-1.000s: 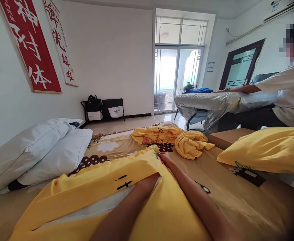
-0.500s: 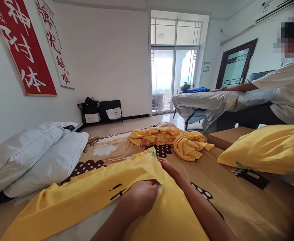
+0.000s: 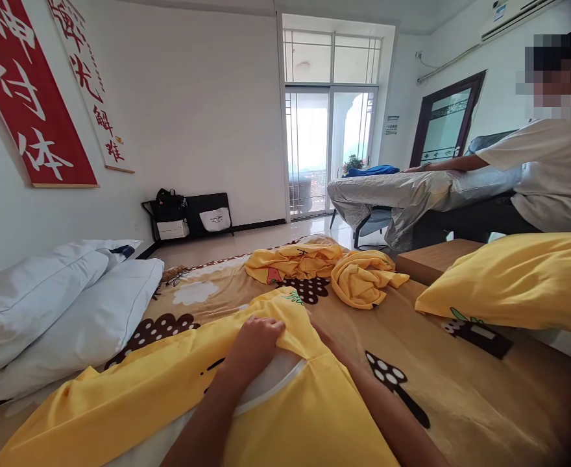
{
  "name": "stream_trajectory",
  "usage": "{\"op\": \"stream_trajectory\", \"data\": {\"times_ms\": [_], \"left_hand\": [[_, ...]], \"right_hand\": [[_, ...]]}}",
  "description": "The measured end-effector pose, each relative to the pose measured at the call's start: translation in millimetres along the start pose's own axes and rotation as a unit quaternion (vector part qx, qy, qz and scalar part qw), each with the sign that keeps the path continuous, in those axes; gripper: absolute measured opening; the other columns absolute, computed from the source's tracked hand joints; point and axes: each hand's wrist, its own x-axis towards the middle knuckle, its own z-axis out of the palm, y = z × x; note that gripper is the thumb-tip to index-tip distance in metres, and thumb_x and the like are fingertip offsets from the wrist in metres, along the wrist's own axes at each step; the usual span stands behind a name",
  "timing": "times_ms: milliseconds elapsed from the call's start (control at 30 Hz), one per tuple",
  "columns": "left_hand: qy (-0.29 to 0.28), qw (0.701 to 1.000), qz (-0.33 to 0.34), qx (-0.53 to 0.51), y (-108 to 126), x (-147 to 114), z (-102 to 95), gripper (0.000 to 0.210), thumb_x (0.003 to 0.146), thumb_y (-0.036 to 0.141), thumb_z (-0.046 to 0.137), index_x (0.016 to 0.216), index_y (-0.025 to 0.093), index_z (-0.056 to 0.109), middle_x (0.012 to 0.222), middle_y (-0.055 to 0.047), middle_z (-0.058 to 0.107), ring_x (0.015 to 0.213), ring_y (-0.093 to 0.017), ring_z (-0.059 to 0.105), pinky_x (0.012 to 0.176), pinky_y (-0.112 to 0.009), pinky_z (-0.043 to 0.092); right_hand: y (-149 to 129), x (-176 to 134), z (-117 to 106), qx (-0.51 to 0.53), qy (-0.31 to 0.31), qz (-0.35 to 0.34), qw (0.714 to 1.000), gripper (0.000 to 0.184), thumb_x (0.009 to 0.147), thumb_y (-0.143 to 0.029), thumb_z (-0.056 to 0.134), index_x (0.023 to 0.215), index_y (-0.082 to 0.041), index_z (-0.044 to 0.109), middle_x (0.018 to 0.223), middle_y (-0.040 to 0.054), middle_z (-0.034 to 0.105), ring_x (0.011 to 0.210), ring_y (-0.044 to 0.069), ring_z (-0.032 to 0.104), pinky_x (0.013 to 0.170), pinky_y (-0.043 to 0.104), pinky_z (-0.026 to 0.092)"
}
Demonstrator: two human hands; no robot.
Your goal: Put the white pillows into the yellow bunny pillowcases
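A white pillow (image 3: 269, 378) lies in front of me, partly inside a yellow pillowcase (image 3: 324, 415) with a printed face and a green leaf print near its far corner. My left hand (image 3: 259, 338) is closed over the edge of the pillowcase opening, fingers curled on the fabric. White pillow shows just beneath that edge. On the far right side of the pillowcase, my right hand (image 3: 316, 322) is against the corner. Its fingers are hidden behind the cloth, so their grip does not show.
Two white pillows (image 3: 85, 331) lie at left. Crumpled yellow pillowcases (image 3: 363, 279) rest farther back on the brown patterned blanket (image 3: 334, 337). At right are a yellow-covered pillow (image 3: 514, 279) and a wooden box (image 3: 441, 256). Another person (image 3: 553, 162) sits by a plastic-covered table (image 3: 383, 191).
My left hand has moved up and left from inside the opening onto its edge, uncovering more white pillow. My right hand has slipped farther out of sight behind the corner. The view has shifted slightly.
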Motion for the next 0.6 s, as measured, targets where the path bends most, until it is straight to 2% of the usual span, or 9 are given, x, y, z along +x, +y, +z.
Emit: {"op": "stream_trajectory", "data": {"times_ms": [67,233,367,467,533,600], "left_hand": [[-0.004,1.000,-0.013,0.012,0,0,-0.2,0.024,0.086,0.008,0.040,0.087,0.018,0.062,0.091,-0.007,0.068,0.089,-0.020,0.063,0.081,-0.031,0.045],[0.004,0.999,0.000,0.044,-1,1,-0.9,0.026,0.089,0.008,0.037,0.094,0.019,0.060,0.095,-0.007,0.066,0.092,-0.020,0.061,0.082,-0.032,0.045],[0.005,0.996,0.008,0.089,0,0,-1.9,0.025,0.090,0.010,0.038,0.096,0.020,0.060,0.096,-0.007,0.065,0.093,-0.021,0.060,0.081,-0.033,0.044],[-0.027,0.996,0.011,0.081,4,-8,-6.5,0.025,0.090,0.011,0.038,0.088,0.019,0.062,0.091,-0.006,0.064,0.088,-0.021,0.061,0.075,-0.032,0.044],[-0.055,0.998,0.012,0.034,4,-18,-12.6,0.021,0.091,0.024,0.045,0.080,0.019,0.062,0.090,-0.006,0.063,0.085,-0.021,0.060,0.074,-0.032,0.044],[-0.073,0.996,0.017,-0.054,-2,-25,-21.3,0.027,0.086,0.044,0.054,0.080,0.020,0.064,0.092,-0.005,0.064,0.088,-0.022,0.060,0.076,-0.032,0.045]], "right_hand": [[8,4,2,0.047,-0.024,0.007,0.999,0.042,0.077,-0.053,0.057,0.108,-0.027,0.067,0.128,0.0075,0.060,0.123,0.025,0.051,0.103,0.034,0.042],[21,31,7,0.091,-0.013,0.063,0.994,0.033,0.074,-0.040,0.065,0.101,-0.021,0.067,0.121,0.0095,0.062,0.118,0.023,0.054,0.102,0.031,0.042],[25,59,11,0.114,0.000,0.119,0.986,0.020,0.066,-0.031,0.070,0.081,-0.018,0.067,0.103,0.0111,0.067,0.106,0.025,0.060,0.092,0.035,0.049],[26,66,15,0.158,0.007,0.133,0.978,0.022,0.066,-0.033,0.069,0.083,-0.019,0.066,0.097,0.0098,0.068,0.095,0.024,0.064,0.082,0.036,0.053],[23,64,18,0.195,0.004,0.124,0.973,0.027,0.069,-0.037,0.067,0.090,-0.020,0.065,0.097,0.0082,0.069,0.090,0.023,0.065,0.076,0.035,0.054],[16,60,19,0.233,-0.003,0.101,0.967,0.031,0.069,-0.040,0.068,0.094,-0.023,0.065,0.094,0.0063,0.070,0.084,0.022,0.065,0.072,0.033,0.053]]}}
